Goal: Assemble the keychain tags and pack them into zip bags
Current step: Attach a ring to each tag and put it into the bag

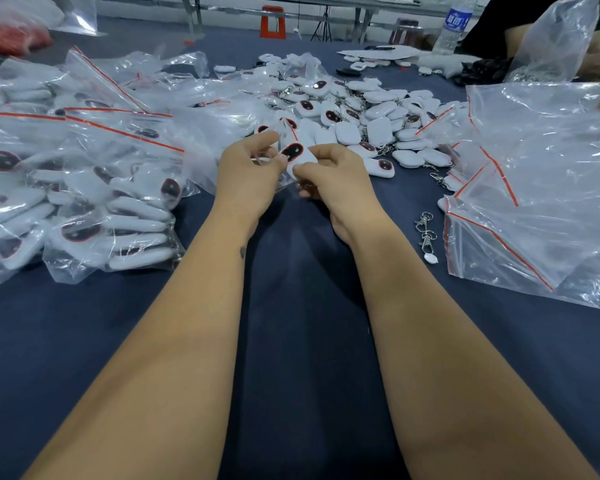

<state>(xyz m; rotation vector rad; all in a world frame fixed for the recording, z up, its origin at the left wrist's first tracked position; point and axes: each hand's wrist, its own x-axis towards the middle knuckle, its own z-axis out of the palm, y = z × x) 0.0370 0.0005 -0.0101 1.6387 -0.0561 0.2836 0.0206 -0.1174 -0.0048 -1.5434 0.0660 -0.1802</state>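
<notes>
1. Nearest: two bare forearms, cut off at the bottom edge, stretched over a dark blue table cloth (298, 341).
2. Mid-table: left hand (246, 178) with fingers curled, pinching the mouth of a small clear zip bag (284, 133); right hand (329, 178) curled around a white keychain tag (293, 152) with a dark oval face, held at the bag's mouth. Hard to tell how far the tag sits inside; fingertips of the right hand partly hidden beneath.
3. Left: filled zip bags (84, 202) piled touching each other, red strips along the tops.
4. Right: empty zip bags (534, 202) stacked loosely; loose metal clasps (425, 230) just beside them.
5. Beyond the hands: heap of loose tags (361, 112), some face down.
6. Far: water bottle (456, 22), orange stool (272, 22), another person's arm (515, 36) behind a crumpled clear bag (555, 43), mostly hidden.
</notes>
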